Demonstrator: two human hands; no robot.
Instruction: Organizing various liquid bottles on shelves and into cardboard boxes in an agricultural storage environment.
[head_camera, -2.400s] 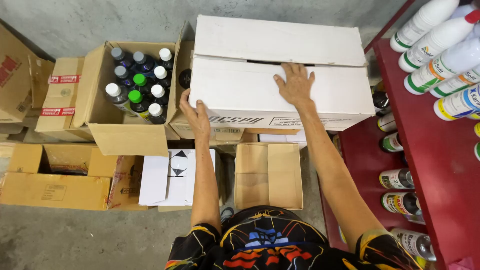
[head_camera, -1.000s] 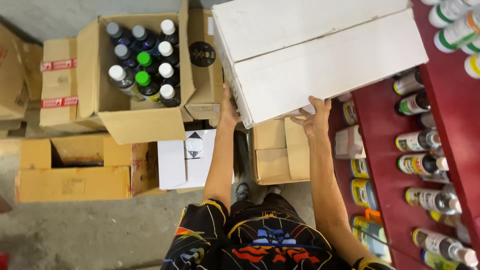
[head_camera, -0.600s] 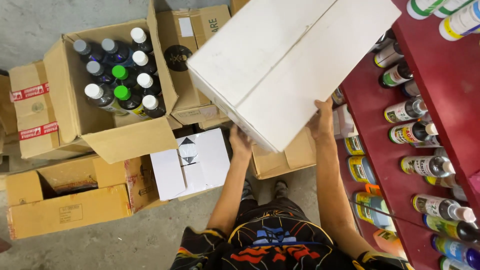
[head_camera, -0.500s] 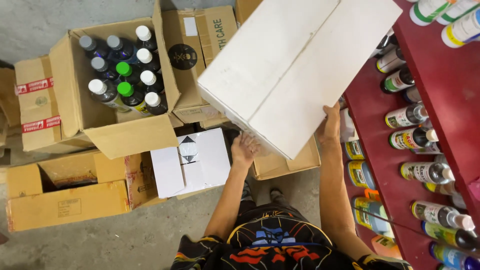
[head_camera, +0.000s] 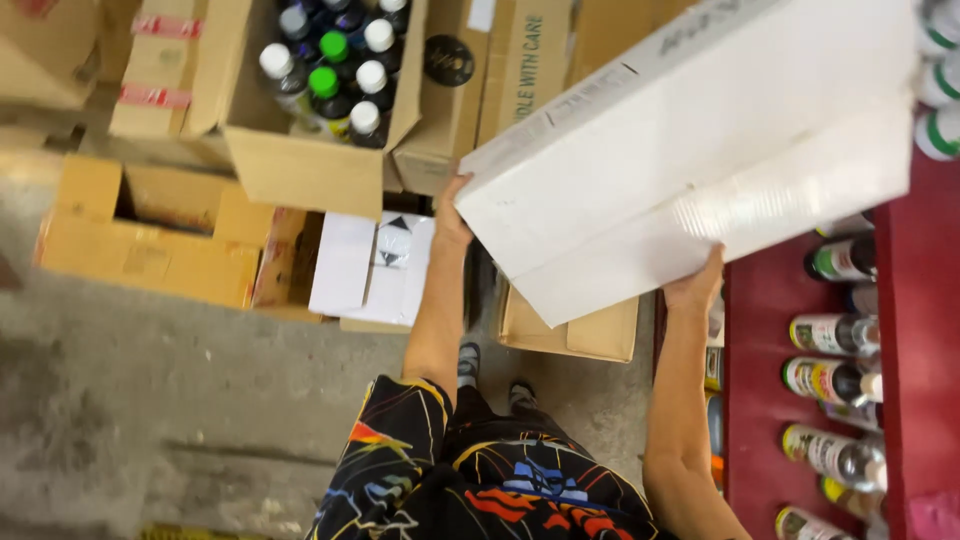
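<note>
A large white cardboard box (head_camera: 690, 150), closed and tilted, fills the upper right of the head view, held up off the floor. My left hand (head_camera: 450, 210) grips its left end. My right hand (head_camera: 695, 290) supports its near bottom edge from below. Under the box sits an open brown carton (head_camera: 570, 330) on the floor by my feet.
A red shelf unit (head_camera: 900, 330) with several bottles lying on it stands at the right. An open brown carton (head_camera: 300, 165) of capped bottles sits at the upper left, a flat white box (head_camera: 370, 265) below it, and empty brown cartons (head_camera: 150, 235) on the grey floor.
I lifted the white box off the stack and swung it to the right, toward the red shelf, tilting it. My right hand moved from its top to its underside.
</note>
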